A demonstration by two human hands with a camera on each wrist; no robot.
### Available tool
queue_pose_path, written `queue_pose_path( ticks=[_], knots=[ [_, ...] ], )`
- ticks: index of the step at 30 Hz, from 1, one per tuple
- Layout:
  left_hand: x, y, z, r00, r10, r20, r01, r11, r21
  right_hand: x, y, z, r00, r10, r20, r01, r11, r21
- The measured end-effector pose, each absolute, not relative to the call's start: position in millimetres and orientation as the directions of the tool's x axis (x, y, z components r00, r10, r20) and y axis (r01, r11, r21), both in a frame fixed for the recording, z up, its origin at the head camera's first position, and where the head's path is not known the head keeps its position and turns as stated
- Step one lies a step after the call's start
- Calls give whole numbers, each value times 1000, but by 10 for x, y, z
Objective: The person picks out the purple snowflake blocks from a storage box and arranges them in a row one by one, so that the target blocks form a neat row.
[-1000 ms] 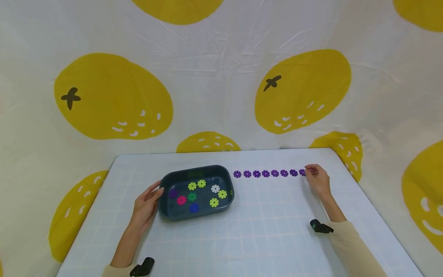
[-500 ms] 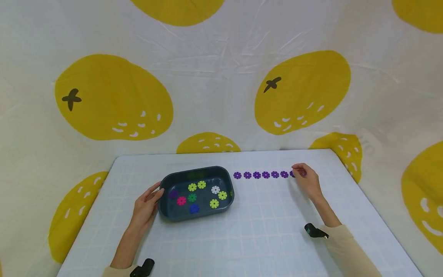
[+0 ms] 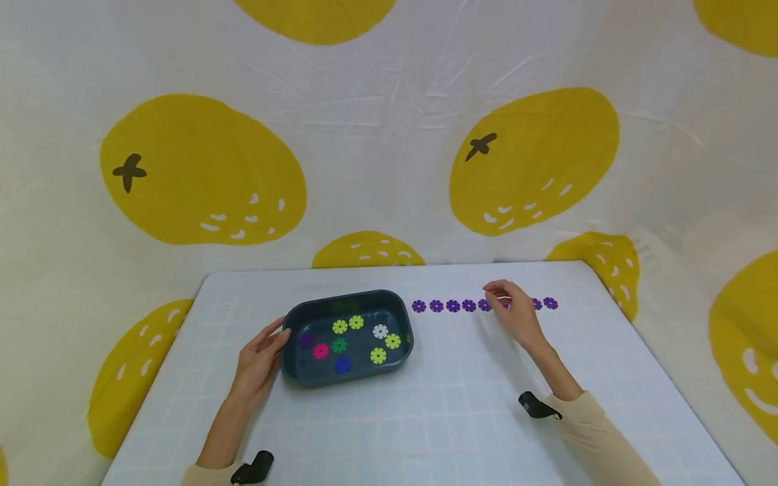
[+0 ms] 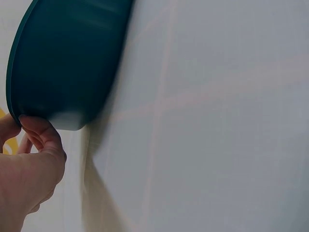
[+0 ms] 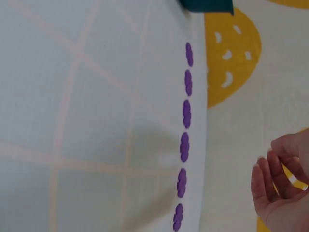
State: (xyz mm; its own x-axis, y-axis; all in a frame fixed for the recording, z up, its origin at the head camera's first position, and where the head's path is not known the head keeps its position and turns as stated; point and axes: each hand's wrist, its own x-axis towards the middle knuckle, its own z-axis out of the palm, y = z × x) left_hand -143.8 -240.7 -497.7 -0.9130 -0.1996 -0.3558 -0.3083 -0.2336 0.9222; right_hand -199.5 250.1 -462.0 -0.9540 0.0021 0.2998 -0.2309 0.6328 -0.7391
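My left hand (image 3: pixel 255 368) pinches the left end of a dark teal tray (image 3: pixel 346 378), thumb at the rim, as the left wrist view also shows. Flat flower-shaped discs lie in the tray: several yellow-green ones, plus a white disc (image 3: pixel 380 331), a pink disc (image 3: pixel 320 351), a green disc (image 3: pixel 339 345), a blue disc (image 3: pixel 343 365) and a purple disc (image 3: pixel 306 340). To the right of the tray runs a straight row of purple discs (image 3: pixel 452 306). Over that row hovers my right hand (image 3: pixel 516 316), fingers loosely bent and holding nothing; it hides part of the row.
A pale checked cloth covers the table (image 3: pixel 389 432). Behind it hangs a white curtain (image 3: pixel 377 148) printed with big yellow fruit. The row of discs lies near the table's back edge.
My right hand has moved left along the row, away from its right end, uncovering the purple discs there. The left hand and the tray have stayed in place.
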Motion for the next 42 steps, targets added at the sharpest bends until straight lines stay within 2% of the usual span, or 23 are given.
queue_pose_path(
  ticks=[13,33,42],
  knots=[
    [-1447,-2388,-4966,-921,-197,-336,-283,-256,924,-2048,2001,-4553,-918,-131,375,-379,574,-726],
    [-1435,-2410,-4958,-913,-195,-357,-311,-230,922,-2021,1168,-4475,-904,-274,328,-424,481,-768],
    [-1446,-2409,-4968,-913,-197,-356,-313,-219,924,-2028,861,-4554,-837,-411,362,-525,416,-742]
  ],
)
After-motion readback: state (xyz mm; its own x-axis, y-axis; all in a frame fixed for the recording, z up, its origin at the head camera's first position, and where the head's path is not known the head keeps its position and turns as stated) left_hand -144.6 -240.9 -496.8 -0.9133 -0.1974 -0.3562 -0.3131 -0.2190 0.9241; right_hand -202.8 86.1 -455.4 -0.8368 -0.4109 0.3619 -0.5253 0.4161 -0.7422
